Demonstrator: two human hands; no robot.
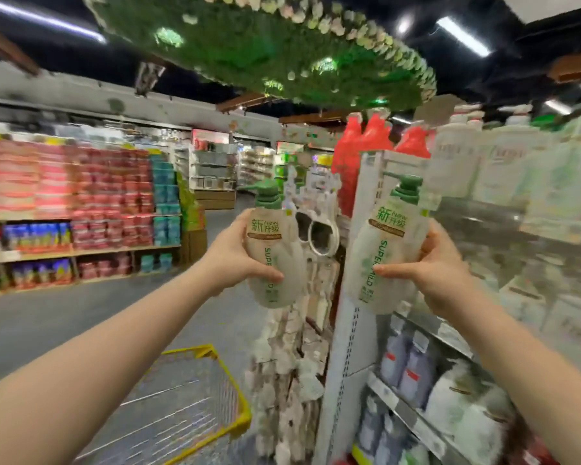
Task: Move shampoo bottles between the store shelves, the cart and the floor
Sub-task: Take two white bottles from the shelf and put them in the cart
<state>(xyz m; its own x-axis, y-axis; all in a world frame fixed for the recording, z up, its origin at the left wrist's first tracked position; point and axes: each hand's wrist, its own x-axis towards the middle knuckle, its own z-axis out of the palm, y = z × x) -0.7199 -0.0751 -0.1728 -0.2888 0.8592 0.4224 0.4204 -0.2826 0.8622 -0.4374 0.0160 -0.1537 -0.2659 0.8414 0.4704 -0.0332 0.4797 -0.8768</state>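
I hold two pale shampoo bottles with green pump tops, both raised upright at chest height in front of a shelf end. My left hand (235,253) grips the left bottle (275,250) around its middle. My right hand (440,263) grips the right bottle (383,250) the same way, close to the white shelf upright (359,209). Both labels read "SUPER MILD". A cart (212,380) with a yellow rim stands low, below my left forearm.
Shelves (483,370) on the right carry white, grey and red bottles. Small goods hang on the shelf end (302,347) in the middle. Across the grey aisle floor (81,313), far shelves (81,203) hold red and blue packs.
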